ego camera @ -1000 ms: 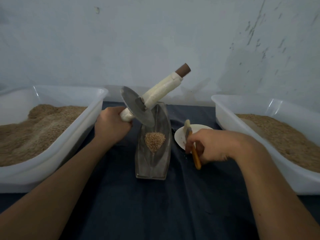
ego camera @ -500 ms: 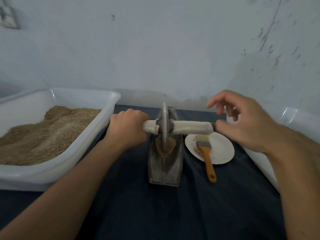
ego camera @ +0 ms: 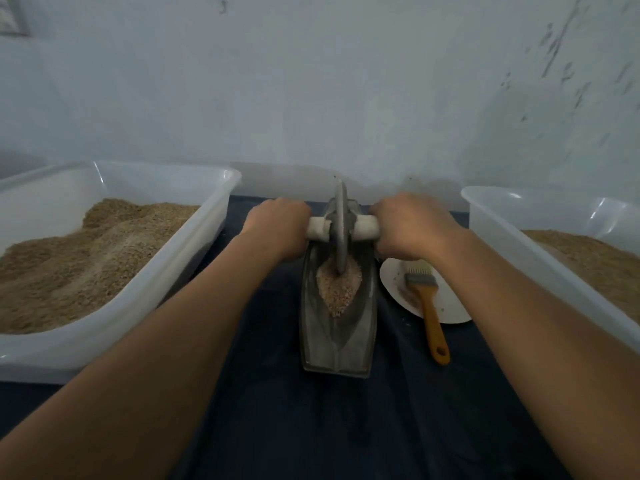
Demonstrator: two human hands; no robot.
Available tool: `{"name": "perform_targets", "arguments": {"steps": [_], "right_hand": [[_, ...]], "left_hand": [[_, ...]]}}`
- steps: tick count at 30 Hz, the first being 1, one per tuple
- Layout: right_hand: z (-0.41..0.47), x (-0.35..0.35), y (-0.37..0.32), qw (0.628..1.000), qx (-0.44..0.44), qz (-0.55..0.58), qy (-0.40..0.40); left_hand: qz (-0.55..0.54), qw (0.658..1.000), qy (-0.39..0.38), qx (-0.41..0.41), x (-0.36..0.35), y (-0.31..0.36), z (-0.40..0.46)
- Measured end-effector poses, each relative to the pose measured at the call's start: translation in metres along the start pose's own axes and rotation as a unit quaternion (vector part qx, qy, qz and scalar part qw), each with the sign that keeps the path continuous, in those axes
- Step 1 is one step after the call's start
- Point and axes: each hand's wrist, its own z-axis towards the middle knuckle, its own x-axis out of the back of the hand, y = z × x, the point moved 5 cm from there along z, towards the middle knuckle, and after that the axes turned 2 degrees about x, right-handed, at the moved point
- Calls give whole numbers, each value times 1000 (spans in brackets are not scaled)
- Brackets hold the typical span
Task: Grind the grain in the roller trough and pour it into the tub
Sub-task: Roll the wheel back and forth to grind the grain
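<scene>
A grey boat-shaped roller trough point(ego camera: 337, 337) stands on the dark cloth in the middle. A small heap of pale grain point(ego camera: 337, 289) lies in its groove. The metal roller disc point(ego camera: 340, 226) stands upright in the trough, its edge in the far end of the heap. A white-wrapped axle point(ego camera: 363, 228) runs through the disc. My left hand point(ego camera: 277, 230) grips the axle's left end and my right hand point(ego camera: 412, 226) grips its right end. A white tub point(ego camera: 194, 244) of brown grain is at the left, another white tub point(ego camera: 502, 233) at the right.
A white paper plate point(ego camera: 450, 306) lies right of the trough under my right forearm. An orange-handled brush point(ego camera: 427, 306) rests on it, handle toward me. A pale wall point(ego camera: 311, 81) rises close behind the table. Dark cloth point(ego camera: 329, 427) covers the table in front.
My right hand put down the brush on the plate, then came over and took the right end of the axle. The roller swung from tilted to level, disc upright in the grain.
</scene>
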Motion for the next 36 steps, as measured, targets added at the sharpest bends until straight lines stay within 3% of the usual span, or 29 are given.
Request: {"name": "perform_targets", "arguments": {"steps": [7, 10, 13, 16, 21, 27, 31, 36], "right_hand": [[-59, 6, -15, 997, 70, -10, 25], [-71, 17, -23, 991, 92, -43, 91], [-43, 7, -19, 998, 46, -40, 31], [-6, -5, -4, 999, -3, 13, -39], [-24, -9, -2, 998, -3, 52, -40], [-72, 16, -22, 997, 58, -38, 32], [-16, 0, -8, 997, -20, -10, -72], [10, -9, 8, 998, -39, 11, -45]], "left_hand": [[43, 999, -8, -31, 6, -1, -51], [38, 998, -51, -11, 5, -5, -55], [23, 998, -58, 17, 3, -1, -37], [25, 999, -8, 35, 11, 10, -13], [78, 997, -29, -3, 21, 19, -20], [58, 992, -107, 25, 4, -1, -57], [53, 997, -56, 29, 9, 7, -17], [55, 998, 6, 18, 16, 17, 9]]}}
